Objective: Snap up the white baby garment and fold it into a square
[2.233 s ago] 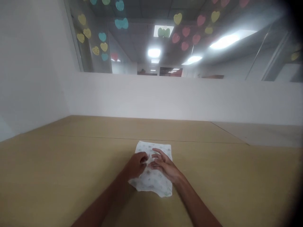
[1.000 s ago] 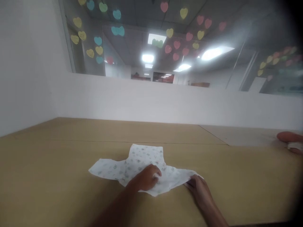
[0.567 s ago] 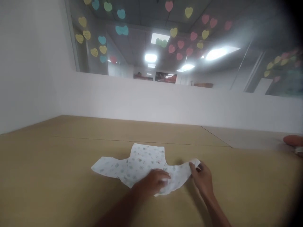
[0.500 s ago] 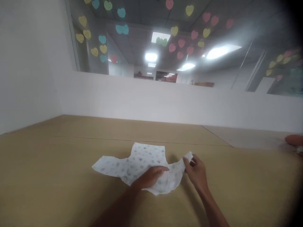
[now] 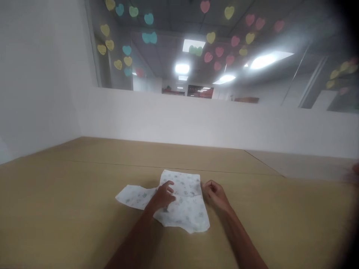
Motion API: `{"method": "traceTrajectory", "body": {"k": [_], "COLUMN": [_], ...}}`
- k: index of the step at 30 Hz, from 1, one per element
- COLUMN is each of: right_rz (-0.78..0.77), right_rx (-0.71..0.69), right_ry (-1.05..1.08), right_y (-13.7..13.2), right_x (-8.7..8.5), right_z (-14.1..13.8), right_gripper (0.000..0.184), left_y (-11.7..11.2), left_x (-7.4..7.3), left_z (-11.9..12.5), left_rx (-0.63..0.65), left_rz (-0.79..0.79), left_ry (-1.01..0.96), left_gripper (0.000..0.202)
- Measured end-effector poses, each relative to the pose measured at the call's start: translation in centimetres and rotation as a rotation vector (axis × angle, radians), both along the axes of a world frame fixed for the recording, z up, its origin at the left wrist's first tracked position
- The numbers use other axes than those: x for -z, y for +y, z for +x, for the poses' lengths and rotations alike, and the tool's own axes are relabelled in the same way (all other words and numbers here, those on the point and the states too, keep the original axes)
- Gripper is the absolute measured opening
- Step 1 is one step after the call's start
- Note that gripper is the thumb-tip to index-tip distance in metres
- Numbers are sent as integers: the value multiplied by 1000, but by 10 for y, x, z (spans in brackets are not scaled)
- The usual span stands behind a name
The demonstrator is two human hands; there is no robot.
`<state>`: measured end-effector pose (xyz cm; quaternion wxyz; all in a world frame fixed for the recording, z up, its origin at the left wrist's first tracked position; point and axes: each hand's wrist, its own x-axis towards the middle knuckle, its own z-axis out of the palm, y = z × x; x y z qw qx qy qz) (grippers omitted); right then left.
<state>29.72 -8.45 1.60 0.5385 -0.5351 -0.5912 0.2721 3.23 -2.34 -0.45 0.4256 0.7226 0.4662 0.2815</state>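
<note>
A small white baby top (image 5: 186, 213) with a scattered grey-green print lies on the table. Its left sleeve (image 5: 134, 196) reaches out to the side, while the right sleeve is folded in over the body. My left hand (image 5: 161, 196) is over the left part of the body, thumb and fingers apart, gripping nothing. Just beside the top's right edge, my right hand (image 5: 215, 194) has its fingers curled together. Whether cloth is between those fingertips is hidden.
The tan tabletop (image 5: 84, 213) has a seam across it and meets a white wall (image 5: 168, 119) at the back. Above is a glass window with heart-shaped sticky notes (image 5: 205, 6). At the far right edge, part of a blurred skin-toned shape (image 5: 356, 169) shows.
The right sleeve, held out by my right hand before, is now folded inward. My right hand has moved left to the body's edge. My left hand has shifted left and lifted its fingers.
</note>
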Motion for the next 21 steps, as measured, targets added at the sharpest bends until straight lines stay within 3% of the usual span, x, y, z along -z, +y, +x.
{"method": "traceTrajectory", "body": {"k": [4, 12, 17, 21], "right_rz": [8, 106, 108, 165], "right_rx": [-45, -326, -268, -162], "right_ry": [-46, -390, -476, -577], "right_y": [-2, -13, -13, -27], "right_x": [19, 24, 28, 27], "right_z": [-2, -18, -13, -23], "right_gripper": [33, 9, 7, 28], "left_y": [-2, -7, -8, -26], "left_x": [-3, -2, -4, 2], "left_z": [0, 0, -4, -4], "left_rx": [-22, -56, -90, -43], "left_rz": [97, 273, 294, 535], "left_ry": [73, 222, 281, 361], "left_gripper": [54, 36, 35, 30]}}
